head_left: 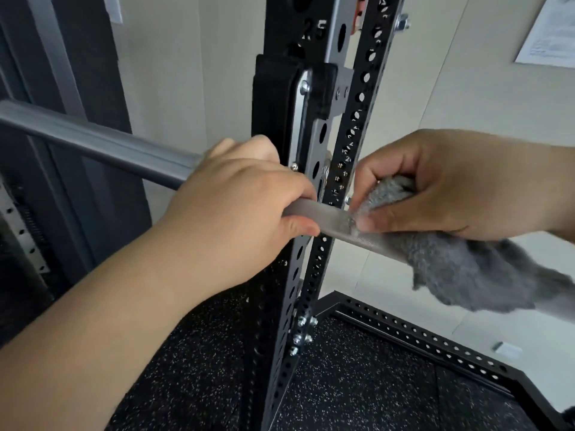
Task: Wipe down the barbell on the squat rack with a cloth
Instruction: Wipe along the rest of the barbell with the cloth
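Note:
A grey steel barbell [99, 141] runs from the upper left down to the right, across the front of the black squat rack upright [311, 250]. My left hand [236, 206] grips the bar at the centre, fingers curled over it and thumb under. Just to its right, my right hand [451, 185] holds a fuzzy grey cloth [466, 269] bunched around the bar's knurled part [329, 217], thumb pressing the cloth on the steel. The cloth's loose end hangs down to the right and hides the bar beyond it.
A black padded hook piece [280, 98] is mounted on the upright above the bar. The rack's perforated base rail [420, 337] crosses the speckled black rubber floor [342, 384]. Beige wall behind, with a paper sheet [550, 29] at upper right. Dark panels stand at left.

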Demonstrator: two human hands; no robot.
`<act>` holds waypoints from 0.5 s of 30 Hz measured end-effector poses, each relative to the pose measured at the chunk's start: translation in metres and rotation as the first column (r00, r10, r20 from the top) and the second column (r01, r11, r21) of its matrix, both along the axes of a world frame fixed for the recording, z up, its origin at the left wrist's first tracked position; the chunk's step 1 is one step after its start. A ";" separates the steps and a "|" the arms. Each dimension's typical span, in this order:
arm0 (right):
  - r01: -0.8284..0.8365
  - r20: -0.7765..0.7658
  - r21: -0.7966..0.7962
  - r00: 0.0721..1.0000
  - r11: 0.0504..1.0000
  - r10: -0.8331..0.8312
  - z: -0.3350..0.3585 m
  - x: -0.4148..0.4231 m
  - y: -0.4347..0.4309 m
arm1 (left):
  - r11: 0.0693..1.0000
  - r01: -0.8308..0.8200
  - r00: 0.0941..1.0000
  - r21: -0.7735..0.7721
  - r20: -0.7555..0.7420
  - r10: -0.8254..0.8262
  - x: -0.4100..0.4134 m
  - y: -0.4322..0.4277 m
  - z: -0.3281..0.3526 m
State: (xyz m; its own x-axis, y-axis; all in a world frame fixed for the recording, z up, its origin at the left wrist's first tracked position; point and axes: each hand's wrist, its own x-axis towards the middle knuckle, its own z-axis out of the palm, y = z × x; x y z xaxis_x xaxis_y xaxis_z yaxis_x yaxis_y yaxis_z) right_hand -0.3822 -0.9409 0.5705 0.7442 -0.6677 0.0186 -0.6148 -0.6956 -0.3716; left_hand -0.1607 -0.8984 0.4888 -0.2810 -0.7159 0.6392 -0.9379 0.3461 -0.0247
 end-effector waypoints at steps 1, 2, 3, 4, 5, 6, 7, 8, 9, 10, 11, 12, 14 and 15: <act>0.005 0.050 -0.113 0.999 0.994 0.001 -0.007 0.008 -0.003 | 1.000 0.000 1.000 -0.009 0.004 0.000 0.000 0.000 0.000; 0.018 0.096 -0.176 0.995 0.984 -0.001 -0.012 0.017 -0.006 | 1.000 0.001 1.000 -0.023 0.009 -0.001 0.000 -0.001 -0.001; 0.032 0.123 -0.190 0.992 0.981 -0.009 -0.013 0.024 -0.007 | 0.999 0.002 1.000 -0.041 0.011 -0.001 0.000 0.000 -0.002; 0.031 0.106 -0.165 0.994 0.986 -0.013 -0.012 0.026 -0.010 | 0.998 0.004 1.000 -0.061 0.010 -0.003 0.001 0.000 -0.003; 0.022 0.061 -0.108 0.998 0.994 -0.015 -0.006 0.025 -0.011 | 0.997 0.001 1.000 -0.076 0.010 0.000 0.001 0.001 -0.003; 0.010 0.004 -0.023 1.000 1.000 -0.010 0.001 0.019 -0.012 | 0.996 -0.004 1.000 -0.086 0.009 0.005 0.001 0.002 -0.004; 0.004 -0.046 0.090 0.999 0.996 0.000 0.009 0.012 -0.012 | 0.996 -0.007 1.000 -0.093 0.010 0.008 0.001 0.003 -0.004; 0.001 -0.083 0.213 0.996 0.977 0.017 0.014 0.007 -0.012 | 0.995 -0.007 1.000 -0.101 0.010 0.008 0.001 0.003 -0.005; 0.005 -0.094 0.285 0.995 0.959 0.023 0.015 0.004 -0.012 | 0.994 -0.009 1.000 -0.105 0.013 0.010 0.001 0.004 -0.005; -0.012 -0.062 0.285 0.998 0.958 0.031 0.012 0.003 -0.015 | 0.995 -0.010 1.000 -0.101 0.021 0.012 0.001 0.004 -0.005; -0.025 -0.022 0.239 0.999 0.971 0.031 0.007 0.003 -0.019 | 0.996 -0.008 0.999 -0.084 0.031 0.010 0.000 0.004 -0.004; -0.033 0.044 0.186 0.999 0.982 0.026 0.000 0.004 -0.023 | 0.998 -0.006 0.999 -0.056 0.041 0.008 -0.001 0.003 -0.002; -0.004 0.138 0.149 0.990 0.989 -0.017 -0.006 0.005 -0.027 | 0.999 -0.011 0.998 0.030 0.060 0.009 -0.001 0.002 0.004; 0.002 0.133 0.159 0.991 0.987 -0.023 -0.005 0.001 -0.027 | 0.997 -0.013 0.997 0.079 0.073 0.007 -0.001 0.000 0.006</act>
State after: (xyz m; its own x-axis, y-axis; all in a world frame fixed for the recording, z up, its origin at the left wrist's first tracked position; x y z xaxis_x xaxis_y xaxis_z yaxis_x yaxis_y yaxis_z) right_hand -0.3812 -0.9677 0.5657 0.7337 -0.6793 0.0110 -0.5601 -0.6140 -0.5561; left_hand -0.1613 -0.8981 0.4951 -0.3175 -0.7662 0.5587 -0.9379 0.3406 -0.0659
